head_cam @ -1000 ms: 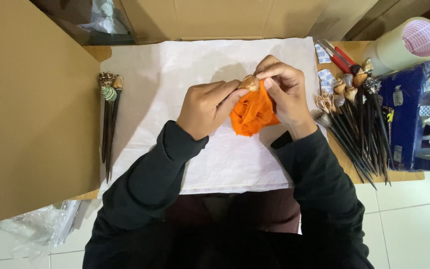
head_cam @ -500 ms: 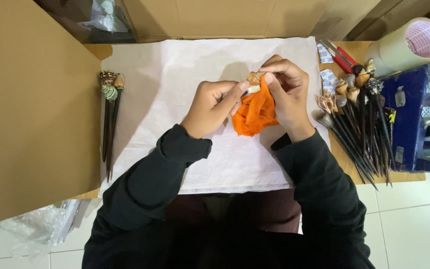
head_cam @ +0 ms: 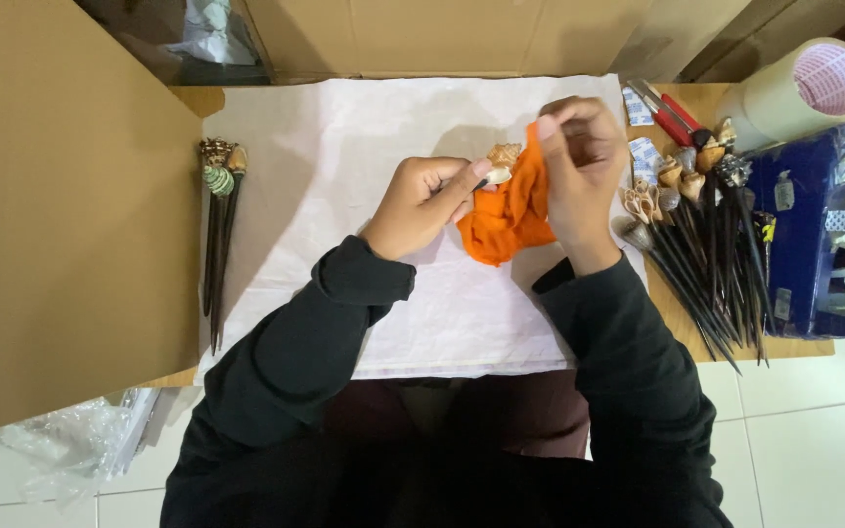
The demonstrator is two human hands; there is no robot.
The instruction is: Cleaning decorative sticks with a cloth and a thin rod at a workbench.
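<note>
A paper sheet (head_cam: pixel 344 196) lay spread over the middle of the table (head_cam: pixel 198 98). Above it, the left hand (head_cam: pixel 422 205) held a shell-topped stick (head_cam: pixel 499 164), with the cloth (head_cam: pixel 506 215) just right of it in the right hand (head_cam: pixel 579 166). A few finished sticks (head_cam: pixel 217 235) lay at the sheet's left edge. A larger pile of sticks (head_cam: pixel 706 244) lay to the right, with a tape roll (head_cam: pixel 804 88) farther right and a cardboard box (head_cam: pixel 422 34) at the far side.

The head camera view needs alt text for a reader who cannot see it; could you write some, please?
Seen from above, a left hand holds a shell-tipped stick while the right hand presses an orange cloth to it, over white paper. More shell-tipped sticks lie heaped at right, a few at left.
</note>
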